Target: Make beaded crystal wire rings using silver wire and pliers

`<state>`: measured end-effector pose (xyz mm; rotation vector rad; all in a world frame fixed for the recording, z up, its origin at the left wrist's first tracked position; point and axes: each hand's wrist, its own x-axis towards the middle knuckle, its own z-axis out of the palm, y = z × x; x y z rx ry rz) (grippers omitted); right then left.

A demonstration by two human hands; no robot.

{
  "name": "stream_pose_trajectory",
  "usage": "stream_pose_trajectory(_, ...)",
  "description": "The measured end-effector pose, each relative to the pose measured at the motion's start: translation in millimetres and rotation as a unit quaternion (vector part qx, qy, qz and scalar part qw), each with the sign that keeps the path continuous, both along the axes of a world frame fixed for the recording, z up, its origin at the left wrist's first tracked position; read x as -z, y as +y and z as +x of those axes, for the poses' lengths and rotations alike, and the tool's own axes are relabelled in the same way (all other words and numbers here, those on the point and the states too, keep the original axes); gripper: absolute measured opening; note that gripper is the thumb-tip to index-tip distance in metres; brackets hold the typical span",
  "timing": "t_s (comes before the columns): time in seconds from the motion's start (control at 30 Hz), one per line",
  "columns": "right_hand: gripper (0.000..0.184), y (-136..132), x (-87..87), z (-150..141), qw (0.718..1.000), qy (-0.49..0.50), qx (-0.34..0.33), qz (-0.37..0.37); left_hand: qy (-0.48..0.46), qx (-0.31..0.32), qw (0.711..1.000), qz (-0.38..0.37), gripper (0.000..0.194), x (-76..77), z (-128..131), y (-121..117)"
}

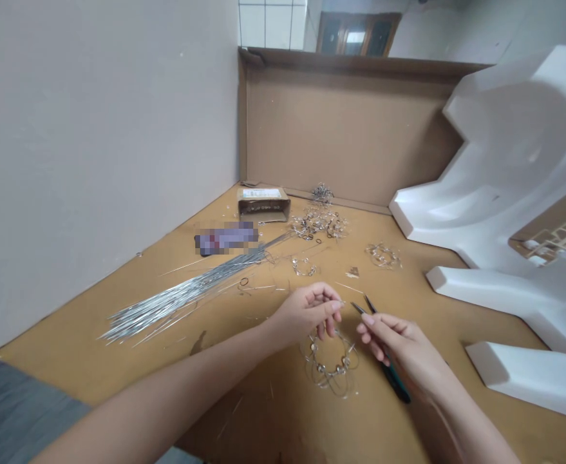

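Left hand (306,314): our fingers curl together directly above the wire loop with small rings (331,368); we cannot tell whether they grip it.
Right hand (401,345): our fingers close around the green-handled tweezers (393,381), tips just beside the left fingertips.
Loop position: on the wooden tabletop (273,419), below and between our hands.
Surroundings: bundle of silver wires (186,296) left; heap of wire rings (319,223) and cardboard box (263,203) ahead; white foam packing (509,154) right.

The forearms (167,393) are bare and slender, running into the left hand (306,314) and right hand (401,345), with long, slim fingers (374,328) and smooth oval nails (367,319).
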<state>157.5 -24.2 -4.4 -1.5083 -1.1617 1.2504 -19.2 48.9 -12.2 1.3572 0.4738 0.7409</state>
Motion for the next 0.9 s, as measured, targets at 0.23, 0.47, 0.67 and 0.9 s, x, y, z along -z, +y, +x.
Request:
stream_pose_trajectory(0.23,0.030,0.5,-5.1,-9.4,1.000,-0.001,0.028,0.006,0.040,0.010,0.999,0.025,0.026,-4.0,-1.3,-4.9)
stream_pose_trajectory(0.47,0.026,0.5,-3.3,-21.1,1.000,-0.004,0.028,0.003,0.171,-0.044,0.977,0.122,0.023,-3.0,-1.9,-8.9)
stream_pose_trajectory(0.67,0.030,-1.9,-1.4,-18.4,1.000,0.012,-0.012,-0.017,0.235,-0.096,0.929,0.269,0.018,-4.8,-2.3,-10.5)
stream_pose_trajectory(0.9,0.031,-3.1,-5.4,-14.4,0.998,-0.004,-0.061,0.001,0.220,-0.064,0.927,0.296,0.018,-8.4,-3.7,-13.5)
